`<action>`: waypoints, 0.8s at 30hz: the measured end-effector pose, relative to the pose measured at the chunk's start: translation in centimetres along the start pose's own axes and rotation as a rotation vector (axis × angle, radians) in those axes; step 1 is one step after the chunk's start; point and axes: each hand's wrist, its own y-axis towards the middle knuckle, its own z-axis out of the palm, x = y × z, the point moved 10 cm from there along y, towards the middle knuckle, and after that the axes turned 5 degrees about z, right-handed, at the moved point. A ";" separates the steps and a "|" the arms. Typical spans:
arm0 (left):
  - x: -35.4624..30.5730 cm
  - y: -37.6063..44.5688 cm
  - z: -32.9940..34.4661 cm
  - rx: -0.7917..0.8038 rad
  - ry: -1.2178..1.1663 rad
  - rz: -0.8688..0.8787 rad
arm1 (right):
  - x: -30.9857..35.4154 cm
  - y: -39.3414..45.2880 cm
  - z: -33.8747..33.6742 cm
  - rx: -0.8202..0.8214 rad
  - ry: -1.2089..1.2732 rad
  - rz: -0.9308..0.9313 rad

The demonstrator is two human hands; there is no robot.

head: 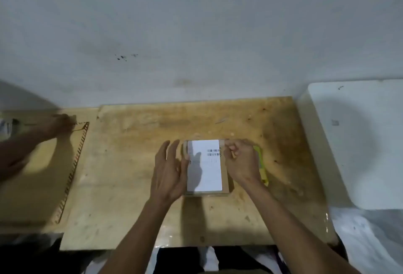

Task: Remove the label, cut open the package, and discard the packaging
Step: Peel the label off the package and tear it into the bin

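Note:
A small brown cardboard package (225,183) lies flat in the middle of the worn wooden table (130,186). A white label (205,173) with barcodes covers most of its top. My left hand (169,171) rests against the package's left side with fingers spread, holding nothing. My right hand (242,160) is at the package's upper right corner, its fingers curled and pinched at the label's edge. A yellow-green utility knife (262,169) lies on the table just right of the package, partly hidden under my right hand.
Another person's arm and hand (58,124) reach in at the far left over a second board (32,175) with a dark toothed edge. A white box (359,142) stands at the right. White plastic (359,236) lies below it. A wall (196,33) rises behind.

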 end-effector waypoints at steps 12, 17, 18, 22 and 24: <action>1.8 1.3 7.2 0.004 0.004 0.061 | -2.8 3.1 4.3 -0.031 -0.093 0.098; 2.7 1.0 8.2 0.003 -0.061 0.018 | -2.6 3.4 4.5 -0.057 -0.095 0.137; 2.7 1.0 8.3 0.007 -0.067 0.011 | -2.5 3.4 4.5 -0.062 -0.095 0.145; 3.0 1.2 8.5 0.008 -0.058 0.001 | -2.4 3.5 4.8 -0.070 -0.069 0.171; 3.2 1.2 8.7 0.007 -0.052 -0.003 | -2.4 3.5 4.9 -0.069 -0.061 0.179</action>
